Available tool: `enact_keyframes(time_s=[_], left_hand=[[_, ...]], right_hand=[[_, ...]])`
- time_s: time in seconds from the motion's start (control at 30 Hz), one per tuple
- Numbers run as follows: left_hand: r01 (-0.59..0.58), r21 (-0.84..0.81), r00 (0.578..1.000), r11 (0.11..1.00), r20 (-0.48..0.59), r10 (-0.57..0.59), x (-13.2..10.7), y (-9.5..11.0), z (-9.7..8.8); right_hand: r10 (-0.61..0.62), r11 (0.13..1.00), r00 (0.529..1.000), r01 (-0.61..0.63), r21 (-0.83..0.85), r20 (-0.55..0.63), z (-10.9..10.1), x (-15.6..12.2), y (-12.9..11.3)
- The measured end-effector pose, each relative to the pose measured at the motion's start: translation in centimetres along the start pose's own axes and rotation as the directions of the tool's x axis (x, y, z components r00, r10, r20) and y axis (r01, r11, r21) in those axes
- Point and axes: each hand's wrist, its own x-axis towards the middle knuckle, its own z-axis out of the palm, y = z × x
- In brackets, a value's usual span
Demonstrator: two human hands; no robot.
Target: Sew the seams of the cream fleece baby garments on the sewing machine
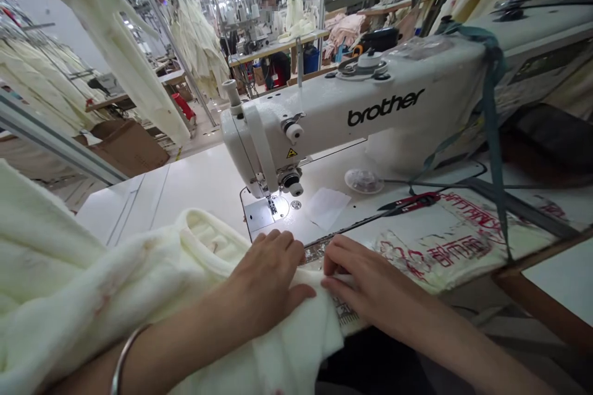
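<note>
Here, the left hand [269, 284] lay flat on a cream fleece cloth [139, 284], its grip wide, fingers spread and palm pressing the cloth down onto the desk [194, 185]. The right hand [365, 287] rested just beside it, fingertips bent at the cloth's right edge and touching it; whether that grip pinched the edge or only lay on it could not be told. The cloth was heaped at the left and front of the desk, its folded edge near the needle plate [259, 215] of a white sewing machine [370, 111]. A thin bracelet [124, 355] circled the left wrist. Behind the hands, a small white patch [327, 207] and a clear round disc [364, 180] lay on the desk under the machine's arm. Red-handled snips [410, 202] sat to the right, near a cover printed with red characters [445, 247]. A teal strap [491, 111] hung over the machine. Far behind, another person [269, 0] sat at a separate machine.
</note>
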Motion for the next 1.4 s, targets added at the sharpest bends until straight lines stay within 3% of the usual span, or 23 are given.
enact_keyframes(time_s=[0.17,0.33,0.5,0.63,0.7,0.9,1.17,1.4], left_hand=[[-0.060,-0.096,0.993,0.994,0.096,0.069,0.3,-0.4,0.1],[0.082,-0.256,0.987,0.963,0.153,-0.043,-0.4,-0.8,-1.2],[0.239,-0.100,0.936,0.966,0.290,-0.201,-0.4,-2.6,-2.6],[0.263,-0.043,0.911,0.964,0.340,-0.233,-0.1,-4.1,-3.3],[0.242,-0.054,0.926,0.969,0.311,-0.214,0.1,-3.9,-3.3],[0.096,-0.324,0.982,0.941,0.186,-0.036,0.9,-1.4,-1.9],[0.204,-0.379,0.974,0.903,0.174,-0.147,0.8,-0.5,-1.7],[0.146,-0.402,0.989,0.904,0.057,-0.134,0.1,-0.2,-1.4]], right_hand=[[-0.051,0.990,0.996,0.041,0.134,0.067,-1.4,0.3,0.0],[-0.003,0.961,0.978,-0.055,0.270,0.207,-3.3,1.3,-0.2],[0.001,0.959,0.982,-0.054,0.280,0.188,-3.2,2.1,0.1],[0.022,0.948,0.977,-0.088,0.306,0.213,-2.8,2.5,0.4],[0.027,0.934,0.973,-0.106,0.340,0.229,-2.7,2.6,0.5],[-0.012,0.916,0.977,-0.074,0.394,0.212,-3.1,2.3,0.5],[-0.021,0.929,0.982,-0.049,0.366,0.185,-3.9,1.5,0.1],[0.021,0.928,0.957,-0.126,0.350,0.288,-4.3,1.3,-0.1]])
